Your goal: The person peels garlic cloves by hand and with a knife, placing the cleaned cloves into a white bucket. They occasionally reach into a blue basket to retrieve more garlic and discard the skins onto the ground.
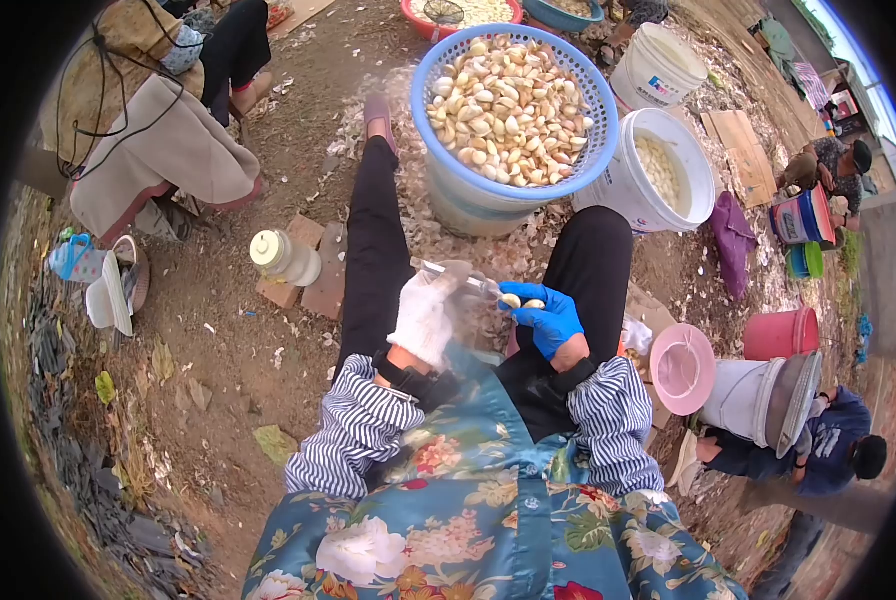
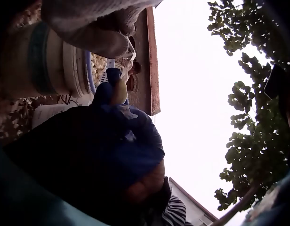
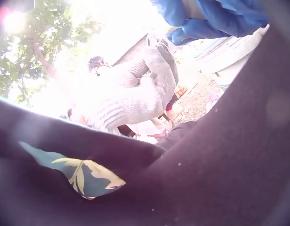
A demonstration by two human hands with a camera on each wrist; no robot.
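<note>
My left hand (image 1: 426, 318), in a white knit glove, grips a slim, pale, knife-like tool (image 1: 458, 274) that points toward the right hand. In a blue rubber glove, my right hand (image 1: 550, 325) pinches garlic cloves between thumb and fingers; one clove (image 1: 511, 300) faces the tool's end, another (image 1: 534, 304) lies just beside it. The left wrist view shows a clove (image 2: 120, 92) standing up from the blue fingers, close to the white glove (image 2: 95, 28). Just beyond the hands, a blue colander (image 1: 430, 140) heaped with garlic cloves (image 1: 508, 110) rests on a bucket.
A white bucket (image 1: 608, 185) with peeled cloves stands right of the colander, another white bucket (image 1: 658, 65) behind it. Left on bricks is a lidded jar (image 1: 293, 262). A pink basin (image 1: 682, 370) stands at the right. Other people sit at the left and right. Skins litter the ground.
</note>
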